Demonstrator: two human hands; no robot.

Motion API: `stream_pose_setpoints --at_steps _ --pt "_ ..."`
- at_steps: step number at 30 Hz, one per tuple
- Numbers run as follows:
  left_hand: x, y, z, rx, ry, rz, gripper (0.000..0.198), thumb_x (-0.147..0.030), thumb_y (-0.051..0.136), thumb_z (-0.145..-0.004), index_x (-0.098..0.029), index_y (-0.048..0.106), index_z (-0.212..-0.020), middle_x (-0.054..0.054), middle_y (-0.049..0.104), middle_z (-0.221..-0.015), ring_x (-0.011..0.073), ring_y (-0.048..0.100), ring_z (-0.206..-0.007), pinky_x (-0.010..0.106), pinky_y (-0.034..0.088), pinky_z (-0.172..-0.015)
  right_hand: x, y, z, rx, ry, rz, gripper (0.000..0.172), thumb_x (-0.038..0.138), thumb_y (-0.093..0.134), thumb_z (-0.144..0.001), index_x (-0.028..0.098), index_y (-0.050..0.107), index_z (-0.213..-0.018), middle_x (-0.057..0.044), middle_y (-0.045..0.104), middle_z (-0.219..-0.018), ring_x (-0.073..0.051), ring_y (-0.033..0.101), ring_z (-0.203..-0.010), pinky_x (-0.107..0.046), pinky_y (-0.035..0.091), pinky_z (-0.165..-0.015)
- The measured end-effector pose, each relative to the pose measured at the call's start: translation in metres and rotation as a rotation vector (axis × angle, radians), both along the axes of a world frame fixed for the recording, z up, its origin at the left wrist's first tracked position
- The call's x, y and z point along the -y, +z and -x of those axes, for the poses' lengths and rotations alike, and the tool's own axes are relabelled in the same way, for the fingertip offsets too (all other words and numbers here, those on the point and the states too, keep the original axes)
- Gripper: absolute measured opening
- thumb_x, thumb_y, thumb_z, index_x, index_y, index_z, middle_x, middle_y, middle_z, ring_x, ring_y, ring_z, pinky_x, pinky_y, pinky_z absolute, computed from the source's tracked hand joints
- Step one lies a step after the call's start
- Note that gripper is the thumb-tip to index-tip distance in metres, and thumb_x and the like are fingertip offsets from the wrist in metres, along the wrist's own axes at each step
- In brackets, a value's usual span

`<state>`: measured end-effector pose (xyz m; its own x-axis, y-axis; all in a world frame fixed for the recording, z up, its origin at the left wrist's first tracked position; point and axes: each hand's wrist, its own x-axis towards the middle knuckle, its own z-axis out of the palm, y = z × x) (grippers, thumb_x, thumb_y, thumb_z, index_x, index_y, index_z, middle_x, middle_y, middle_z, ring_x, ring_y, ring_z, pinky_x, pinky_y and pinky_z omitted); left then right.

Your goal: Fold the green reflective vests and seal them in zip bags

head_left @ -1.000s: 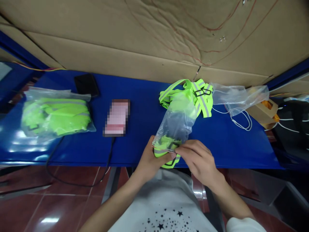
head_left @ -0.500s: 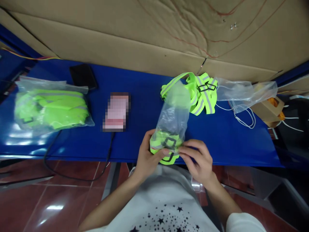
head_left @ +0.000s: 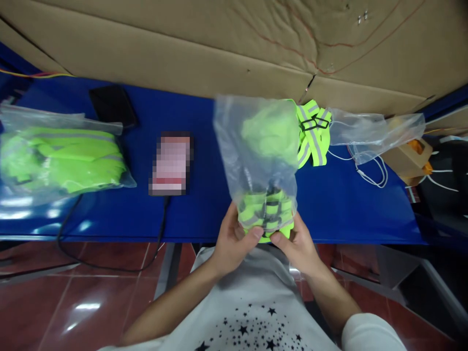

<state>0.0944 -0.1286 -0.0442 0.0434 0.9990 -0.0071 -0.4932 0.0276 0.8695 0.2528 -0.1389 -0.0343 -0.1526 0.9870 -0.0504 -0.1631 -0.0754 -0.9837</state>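
- Blue table [head_left: 347, 209] runs across the frame, with cardboard [head_left: 164, 48] behind it along the top.
- At lower centre, over the table's near edge, the left hand [head_left: 234, 241] and right hand [head_left: 298, 243] grip a folded green vest [head_left: 265, 214] from either side.
- Thumbs press on top and fingers curl underneath, pinching the vest, which sits in the lower end of a clear bag [head_left: 256, 141] standing up from it.
- Loose straps [head_left: 314, 131] lie just right of the bag, near an empty bag [head_left: 376, 134] and a white cable [head_left: 373, 173].
- At far left sits a packed bag [head_left: 62, 158]; a blurred phone [head_left: 170, 163] lies between it and the hands.
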Motion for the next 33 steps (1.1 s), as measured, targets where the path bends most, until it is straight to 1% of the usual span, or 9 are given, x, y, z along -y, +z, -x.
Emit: stream_pose_setpoints --at_steps 2,6,10,14,19,23,27,30,33 --pt "-0.003 0.0 0.005 0.007 -0.081 0.016 0.051 -0.04 0.083 -0.083 -0.023 0.063 -0.126 0.008 0.076 -0.116 0.0235 0.074 -0.104 0.036 0.06 -0.094 -0.003 -0.003 -0.004 -0.045 0.038 0.047 0.048 0.035 0.08 -0.089 0.032 0.064 -0.134 -0.003 0.072 -0.132 -0.019 0.07 -0.116 -0.029 0.057 -0.097" --pt "-0.006 0.001 0.015 -0.025 -0.2 0.071 0.051 -0.034 0.085 -0.082 -0.024 0.065 -0.127 0.01 0.071 -0.132 0.028 0.068 -0.123 0.038 0.056 -0.103 -0.008 -0.011 -0.013 -0.131 0.028 0.106 0.04 0.038 0.08 -0.089 0.029 0.07 -0.127 -0.003 0.076 -0.115 -0.019 0.071 -0.101 -0.028 0.058 -0.085" --pt "-0.011 0.006 0.018 0.084 -0.266 0.068 0.062 -0.032 0.089 -0.078 -0.029 0.063 -0.135 0.008 0.067 -0.142 0.0272 0.065 -0.129 0.038 0.055 -0.107 -0.013 -0.005 -0.014 -0.072 0.069 0.09 0.041 0.03 0.086 -0.083 0.029 0.074 -0.122 -0.001 0.077 -0.11 -0.017 0.071 -0.097 -0.028 0.058 -0.084" --pt "-0.018 0.011 0.013 0.215 -0.219 0.136 0.071 -0.04 0.094 -0.071 -0.029 0.064 -0.135 0.007 0.07 -0.138 0.0267 0.069 -0.123 0.038 0.058 -0.103 -0.018 0.01 -0.004 -0.065 0.093 0.124 0.051 0.025 0.092 -0.074 0.029 0.072 -0.12 0.001 0.078 -0.104 -0.015 0.072 -0.092 -0.027 0.06 -0.082" --pt "-0.016 0.007 0.009 0.067 -0.148 0.226 0.056 -0.044 0.093 -0.07 -0.022 0.075 -0.119 0.008 0.077 -0.118 0.0282 0.072 -0.111 0.039 0.06 -0.099 -0.023 0.015 0.007 -0.08 0.006 0.204 0.046 0.028 0.093 -0.071 0.024 0.07 -0.11 0.001 0.077 -0.097 -0.014 0.072 -0.085 -0.027 0.061 -0.079" --pt "-0.014 0.003 0.008 0.005 -0.092 0.234 0.05 -0.036 0.089 -0.077 -0.023 0.074 -0.122 0.008 0.078 -0.117 0.0281 0.073 -0.11 0.041 0.061 -0.098 -0.026 0.011 0.009 -0.09 -0.036 0.217 0.056 0.029 0.094 -0.071 0.026 0.063 -0.117 0.002 0.076 -0.093 -0.015 0.073 -0.081 -0.029 0.063 -0.075" --pt "-0.015 0.009 0.007 0.077 -0.138 0.3 0.056 -0.04 0.09 -0.075 -0.024 0.071 -0.126 0.009 0.076 -0.122 0.0285 0.073 -0.113 0.041 0.061 -0.1 -0.024 0.007 0.01 0.055 0.005 0.079 0.071 0.035 0.086 -0.082 0.03 0.051 -0.144 -0.001 0.075 -0.099 -0.017 0.072 -0.087 -0.032 0.064 -0.077" --pt "-0.013 0.013 0.004 0.163 -0.106 0.29 0.057 -0.048 0.087 -0.078 -0.025 0.069 -0.128 0.009 0.075 -0.126 0.028 0.072 -0.118 0.04 0.061 -0.101 -0.022 0.006 0.01 0.15 -0.042 -0.035 0.066 0.033 0.083 -0.086 0.032 0.054 -0.145 -0.002 0.075 -0.105 -0.018 0.072 -0.092 -0.032 0.063 -0.08" --pt "-0.013 0.012 0.005 0.173 -0.042 0.293 0.056 -0.05 0.086 -0.079 -0.025 0.069 -0.126 0.008 0.075 -0.126 0.028 0.071 -0.12 0.04 0.06 -0.101 -0.025 0.009 0.001 0.211 0.007 -0.118 0.059 0.03 0.08 -0.089 0.032 0.059 -0.143 -0.002 0.075 -0.113 -0.017 0.073 -0.098 -0.03 0.063 -0.083"
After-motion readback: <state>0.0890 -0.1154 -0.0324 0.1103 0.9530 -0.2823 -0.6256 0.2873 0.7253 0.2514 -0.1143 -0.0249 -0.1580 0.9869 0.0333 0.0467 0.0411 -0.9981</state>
